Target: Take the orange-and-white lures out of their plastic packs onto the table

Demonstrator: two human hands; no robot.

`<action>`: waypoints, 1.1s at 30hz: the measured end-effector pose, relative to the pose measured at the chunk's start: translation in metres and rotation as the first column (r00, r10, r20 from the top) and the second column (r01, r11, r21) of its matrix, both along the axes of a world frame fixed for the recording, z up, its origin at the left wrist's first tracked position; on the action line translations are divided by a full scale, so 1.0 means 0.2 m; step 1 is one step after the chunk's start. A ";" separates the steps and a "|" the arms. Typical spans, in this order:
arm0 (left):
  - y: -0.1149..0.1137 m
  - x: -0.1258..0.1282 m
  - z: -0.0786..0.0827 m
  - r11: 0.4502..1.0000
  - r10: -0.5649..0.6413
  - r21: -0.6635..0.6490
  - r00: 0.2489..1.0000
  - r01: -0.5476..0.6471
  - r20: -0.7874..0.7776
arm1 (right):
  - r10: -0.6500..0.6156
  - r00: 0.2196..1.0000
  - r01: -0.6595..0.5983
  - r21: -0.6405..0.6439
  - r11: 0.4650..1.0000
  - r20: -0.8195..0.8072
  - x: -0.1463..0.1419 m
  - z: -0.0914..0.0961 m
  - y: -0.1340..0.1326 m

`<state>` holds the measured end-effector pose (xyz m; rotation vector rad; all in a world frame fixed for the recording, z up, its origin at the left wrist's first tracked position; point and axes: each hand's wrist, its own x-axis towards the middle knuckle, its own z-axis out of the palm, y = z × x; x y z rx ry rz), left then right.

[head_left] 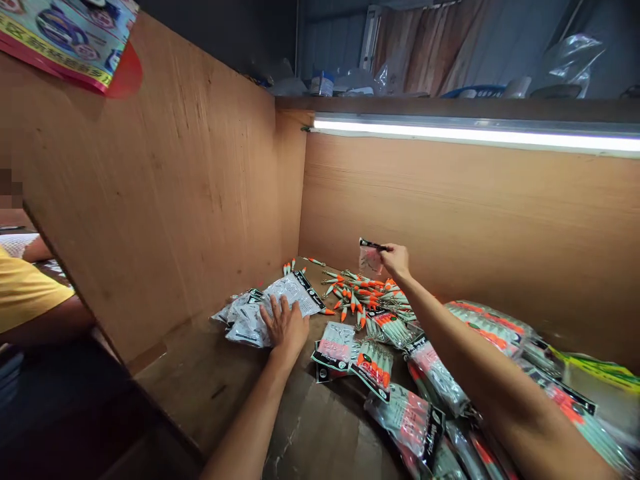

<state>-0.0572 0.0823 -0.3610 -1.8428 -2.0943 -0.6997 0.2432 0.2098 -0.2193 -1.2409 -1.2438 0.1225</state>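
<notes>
Clear plastic pkts [336, 343] are shining, glossy & crinkled; loose lures [353, 299] are looking smooth w/ slight sheen; plywd back panel [470, 207] is showing matt grain; worktop [320, 433] is looking scuffed, dullish.

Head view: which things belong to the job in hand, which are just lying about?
Likely the job:
black-topped packet, in right hand
packet pile, under left hand
loose orange-tipped lures
filled packets

Likely lying about:
printed pouch, upper left
blue basket, shelf
clear plastic bag, shelf

L grip [287, 327] on pkts [289, 288], loose lures [355, 295]
</notes>
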 end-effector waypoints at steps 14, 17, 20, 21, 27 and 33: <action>-0.01 0.04 0.03 0.993 -0.061 0.104 0.997 0.056 0.044 | -0.081 0.988 0.083 -0.010 0.996 0.132 0.05 -0.06 0.02; -0.02 0.05 0.04 0.989 -0.093 0.123 0.994 0.086 0.053 | -0.076 0.989 0.078 -0.012 0.997 0.128 0.04 -0.07 0.04; -0.02 0.06 0.05 0.989 -0.102 0.113 0.992 0.094 0.069 | -0.074 0.988 0.078 -0.025 0.997 0.134 0.03 -0.04 0.05; -0.02 0.06 0.05 0.990 -0.100 0.111 0.992 0.092 0.072 | -0.088 0.989 0.090 -0.008 0.996 0.122 0.03 -0.03 0.05; -0.02 0.05 0.06 0.989 -0.103 0.114 0.992 0.093 0.078 | -0.102 0.995 0.101 0.113 0.989 0.005 0.03 0.11 0.04; -0.04 0.07 0.11 0.982 -0.127 0.155 0.984 0.108 0.123 | 0.248 0.927 -0.305 -0.181 0.935 -0.279 -0.07 0.07 -0.05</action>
